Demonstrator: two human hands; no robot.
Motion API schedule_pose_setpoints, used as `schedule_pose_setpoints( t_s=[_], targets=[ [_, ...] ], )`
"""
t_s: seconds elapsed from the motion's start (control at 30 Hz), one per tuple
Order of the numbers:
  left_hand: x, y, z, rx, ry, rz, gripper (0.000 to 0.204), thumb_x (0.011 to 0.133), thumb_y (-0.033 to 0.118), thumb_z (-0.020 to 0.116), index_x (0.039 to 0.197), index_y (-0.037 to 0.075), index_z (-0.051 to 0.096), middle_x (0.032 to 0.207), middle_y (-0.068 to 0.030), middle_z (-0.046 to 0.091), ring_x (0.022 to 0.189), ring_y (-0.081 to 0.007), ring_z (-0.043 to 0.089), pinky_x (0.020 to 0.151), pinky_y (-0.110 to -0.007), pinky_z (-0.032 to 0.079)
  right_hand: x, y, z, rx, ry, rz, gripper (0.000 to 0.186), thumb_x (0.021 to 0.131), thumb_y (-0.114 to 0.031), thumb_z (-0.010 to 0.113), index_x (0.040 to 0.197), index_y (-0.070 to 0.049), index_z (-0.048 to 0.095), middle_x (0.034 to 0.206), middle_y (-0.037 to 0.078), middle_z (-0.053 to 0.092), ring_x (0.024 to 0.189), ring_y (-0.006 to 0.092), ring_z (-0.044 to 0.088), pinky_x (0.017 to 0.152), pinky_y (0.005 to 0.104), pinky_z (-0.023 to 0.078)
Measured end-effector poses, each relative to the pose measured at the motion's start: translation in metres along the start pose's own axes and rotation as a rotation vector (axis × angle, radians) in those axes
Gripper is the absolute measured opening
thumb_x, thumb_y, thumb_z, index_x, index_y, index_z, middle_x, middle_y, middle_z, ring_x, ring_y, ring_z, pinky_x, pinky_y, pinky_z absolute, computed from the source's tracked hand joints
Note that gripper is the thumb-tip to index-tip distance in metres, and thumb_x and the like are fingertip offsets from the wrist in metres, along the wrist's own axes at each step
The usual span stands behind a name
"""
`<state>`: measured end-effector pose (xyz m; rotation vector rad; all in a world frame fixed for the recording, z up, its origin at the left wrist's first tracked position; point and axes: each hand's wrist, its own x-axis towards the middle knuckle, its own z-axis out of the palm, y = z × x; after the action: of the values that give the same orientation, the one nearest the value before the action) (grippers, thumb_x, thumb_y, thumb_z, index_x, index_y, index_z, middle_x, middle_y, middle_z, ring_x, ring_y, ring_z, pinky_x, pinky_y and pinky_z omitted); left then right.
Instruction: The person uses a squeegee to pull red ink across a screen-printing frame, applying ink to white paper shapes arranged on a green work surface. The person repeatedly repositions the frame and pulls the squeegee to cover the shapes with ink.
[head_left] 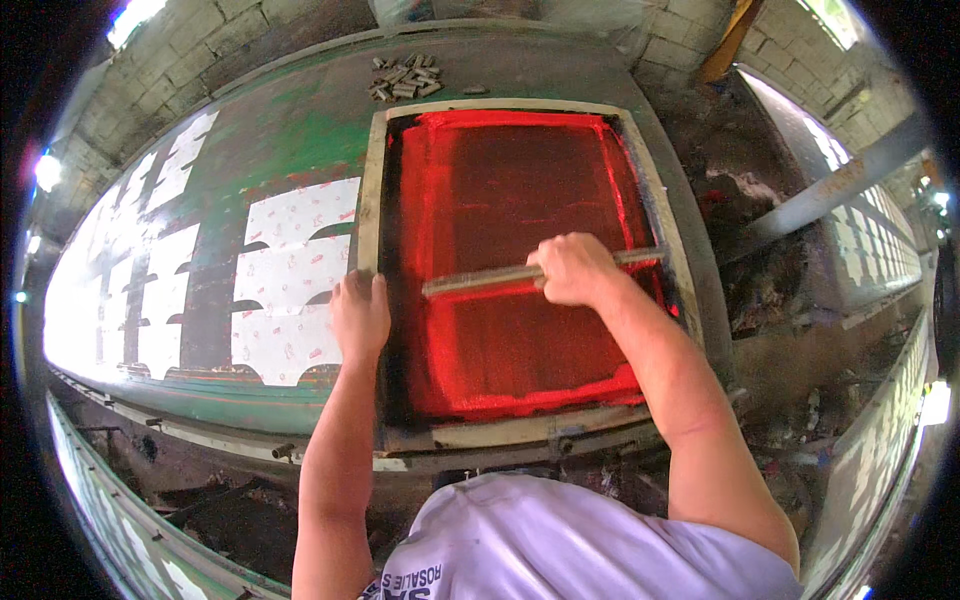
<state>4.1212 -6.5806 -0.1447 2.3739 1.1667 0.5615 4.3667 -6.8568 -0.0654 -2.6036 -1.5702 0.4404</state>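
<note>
A wooden-framed printing screen (371, 200) lies on the long table in front of me. Bright red ink (428, 345) coats its mesh, thickest along the borders, with a darker middle. My right hand (573, 268) is closed around a long squeegee (485, 279), which spans the mesh almost from side to side, its right end slightly farther away. Red ink shows along the squeegee's near edge. At the frame's left rail, my left hand (360, 318) grips the wood, its thumb beside the inner edge. The squeegee's underside is hidden.
White cut pieces with small red prints (295, 250) lie left of the screen on the green-stained table (270, 150). More white pieces (170, 270) continue further left. A pile of small grey blocks (405, 78) sits beyond the frame. A slanted pole (830, 200) and another table stand at right.
</note>
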Motion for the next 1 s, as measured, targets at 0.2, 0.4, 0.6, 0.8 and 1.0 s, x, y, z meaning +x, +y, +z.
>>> schedule_pose_setpoints(
  t_s=[0.2, 0.4, 0.6, 0.8, 1.0],
  targets=[
    [0.001, -0.005, -0.001, -0.036, -0.013, 0.018, 0.057, 0.106, 0.044, 0.073, 0.142, 0.000, 0.067, 0.136, -0.0284, 0.072, 0.131, -0.0488, 0.066, 0.114, -0.056, 0.053, -0.103, -0.067, 0.033, 0.004, -0.012, 0.059, 0.035, 0.083, -0.012, 0.073, 0.113, -0.020, 0.090, 0.107, 0.015, 0.084, 0.099, 0.0391, 0.082, 0.092, 0.0530, 0.067],
    [-0.001, 0.001, -0.006, 0.002, -0.062, -0.043, 0.061, 0.099, 0.046, 0.081, 0.136, -0.001, 0.069, 0.134, -0.0269, 0.073, 0.128, -0.0489, 0.068, 0.112, -0.056, 0.054, -0.172, -0.113, 0.056, 0.011, 0.043, 0.073, 0.031, 0.093, -0.025, 0.081, 0.122, -0.015, 0.085, 0.113, 0.011, 0.078, 0.114, 0.0320, 0.076, 0.102, 0.0496, 0.061],
    [0.000, 0.008, -0.012, 0.141, -0.156, -0.087, 0.060, 0.094, 0.046, 0.086, 0.129, -0.001, 0.075, 0.134, -0.0273, 0.073, 0.129, -0.0475, 0.068, 0.113, -0.055, 0.055, -0.200, -0.106, 0.062, 0.194, 0.125, -0.092, 0.070, 0.080, -0.056, 0.097, 0.129, -0.008, 0.082, 0.127, 0.010, 0.075, 0.129, 0.0342, 0.068, 0.112, 0.0503, 0.055],
    [-0.003, 0.031, -0.019, 0.158, -0.134, -0.115, 0.054, 0.094, 0.044, 0.088, 0.125, 0.001, 0.080, 0.127, -0.0281, 0.077, 0.126, -0.0475, 0.071, 0.110, -0.055, 0.057, -0.207, 0.047, 0.050, 0.229, 0.596, 0.075, 0.046, 0.093, -0.030, 0.091, 0.130, -0.005, 0.079, 0.137, 0.015, 0.075, 0.129, 0.0373, 0.071, 0.110, 0.0478, 0.059],
    [0.005, 0.022, -0.015, 0.100, -0.138, -0.180, 0.054, 0.091, 0.042, 0.092, 0.113, -0.005, 0.080, 0.115, -0.0329, 0.080, 0.112, -0.0512, 0.077, 0.099, -0.059, 0.060, -0.205, 0.213, 0.091, 0.620, 0.665, 0.194, 0.063, 0.108, -0.018, 0.069, 0.166, -0.001, 0.054, 0.167, 0.021, 0.056, 0.157, 0.0386, 0.052, 0.132, 0.0499, 0.040]
  ],
)
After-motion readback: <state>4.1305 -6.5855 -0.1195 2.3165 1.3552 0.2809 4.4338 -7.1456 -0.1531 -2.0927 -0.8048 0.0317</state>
